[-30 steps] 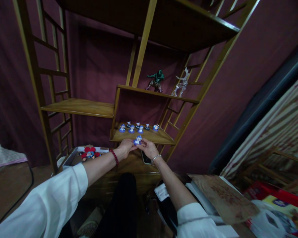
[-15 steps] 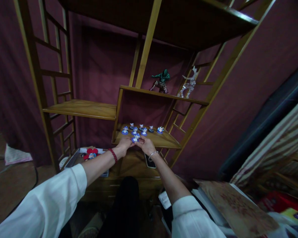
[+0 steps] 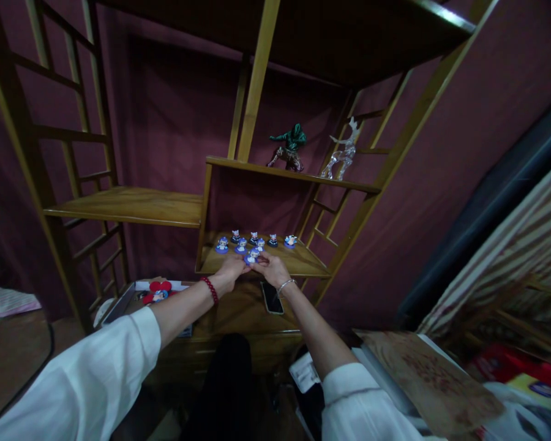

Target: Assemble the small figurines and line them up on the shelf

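A small figurine (image 3: 253, 256) with blue-purple hair and a round purple base is held between both my hands, at the front of the low wooden shelf (image 3: 303, 267). My left hand (image 3: 232, 268) closes on its left side, and my right hand (image 3: 270, 268) grips it from the right. Just behind it are similar purple figurines, one at the left (image 3: 221, 245) and two nearer the middle. Farther back stand several dark-based figurines (image 3: 254, 237), with a blue-and-white figurine (image 3: 290, 241) to their right.
On the shelf above are a green figure statue (image 3: 291, 147) and a clear deer statue (image 3: 343, 152). A phone (image 3: 272, 298) lies below my right hand. To the left sits an open box (image 3: 125, 304) with red items. Boards (image 3: 422, 373) lean at the lower right.
My view has shifted, so the shelf and its figurines appear farther left. Both hands still hold the same figurine, now seen slightly right relative to the others, and the phone shows more fully.
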Available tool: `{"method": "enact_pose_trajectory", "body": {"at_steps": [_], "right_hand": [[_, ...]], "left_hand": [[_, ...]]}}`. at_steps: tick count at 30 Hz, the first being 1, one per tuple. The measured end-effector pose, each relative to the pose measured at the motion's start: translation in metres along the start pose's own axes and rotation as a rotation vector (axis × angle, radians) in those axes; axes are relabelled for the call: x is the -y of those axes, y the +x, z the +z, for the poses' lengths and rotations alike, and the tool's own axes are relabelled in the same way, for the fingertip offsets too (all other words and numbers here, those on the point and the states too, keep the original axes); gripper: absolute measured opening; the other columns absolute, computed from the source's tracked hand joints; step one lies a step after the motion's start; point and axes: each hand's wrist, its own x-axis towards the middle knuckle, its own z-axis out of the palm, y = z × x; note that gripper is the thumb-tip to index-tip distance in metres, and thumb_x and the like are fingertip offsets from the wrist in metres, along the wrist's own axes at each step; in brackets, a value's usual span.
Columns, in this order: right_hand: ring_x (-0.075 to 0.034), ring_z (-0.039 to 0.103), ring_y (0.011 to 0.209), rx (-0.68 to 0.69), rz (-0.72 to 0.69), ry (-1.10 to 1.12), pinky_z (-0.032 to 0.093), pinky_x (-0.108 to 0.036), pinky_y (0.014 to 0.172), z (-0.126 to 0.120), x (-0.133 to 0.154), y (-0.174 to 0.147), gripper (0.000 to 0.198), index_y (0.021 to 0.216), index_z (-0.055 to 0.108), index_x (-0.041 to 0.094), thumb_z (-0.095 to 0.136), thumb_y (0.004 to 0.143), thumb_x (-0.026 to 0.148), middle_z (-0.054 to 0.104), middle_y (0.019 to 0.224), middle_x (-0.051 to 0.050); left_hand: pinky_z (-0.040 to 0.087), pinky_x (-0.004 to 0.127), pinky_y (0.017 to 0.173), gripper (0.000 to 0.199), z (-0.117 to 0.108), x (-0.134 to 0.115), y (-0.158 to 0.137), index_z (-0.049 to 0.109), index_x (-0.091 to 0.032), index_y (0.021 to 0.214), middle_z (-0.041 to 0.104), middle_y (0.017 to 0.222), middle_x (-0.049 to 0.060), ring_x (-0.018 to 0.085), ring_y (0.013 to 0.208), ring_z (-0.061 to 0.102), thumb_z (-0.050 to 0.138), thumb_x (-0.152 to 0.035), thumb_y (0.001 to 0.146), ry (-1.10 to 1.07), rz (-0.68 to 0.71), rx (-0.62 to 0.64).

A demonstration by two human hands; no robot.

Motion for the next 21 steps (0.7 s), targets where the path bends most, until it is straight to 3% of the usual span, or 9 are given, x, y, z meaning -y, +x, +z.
{"method": "enact_pose_trajectory", "body": {"at_steps": [14, 21], "right_hand": [[-0.015, 0.063, 0.081, -0.023, 0.064, 0.082, 0.048, -0.032, 0.085, -0.041, -0.031, 0.008, 0.032, 0.086, 0.06, 0.017, 0.071, 0.058, 0.025, 0.067, 0.085, -0.003], [-0.015, 0.062, 0.081, -0.055, 0.099, 0.102, 0.047, -0.032, 0.086, -0.06, -0.045, 0.01, 0.032, 0.081, 0.06, 0.017, 0.074, 0.054, 0.024, 0.066, 0.082, -0.002]], "left_hand": [[0.046, 0.027, 0.079, 0.022, 0.036, 0.013, 0.012, 0.059, -0.012, 0.062, 0.063, 0.071, 0.005, 0.01, 0.071, 0.058, 0.048, 0.005, 0.069, 0.005, -0.041, 0.082], [0.047, 0.026, 0.077, 0.022, 0.053, 0.024, 0.021, 0.056, -0.012, 0.061, 0.06, 0.069, 0.005, 0.01, 0.068, 0.057, 0.047, 0.008, 0.066, -0.025, -0.071, 0.045]]}}
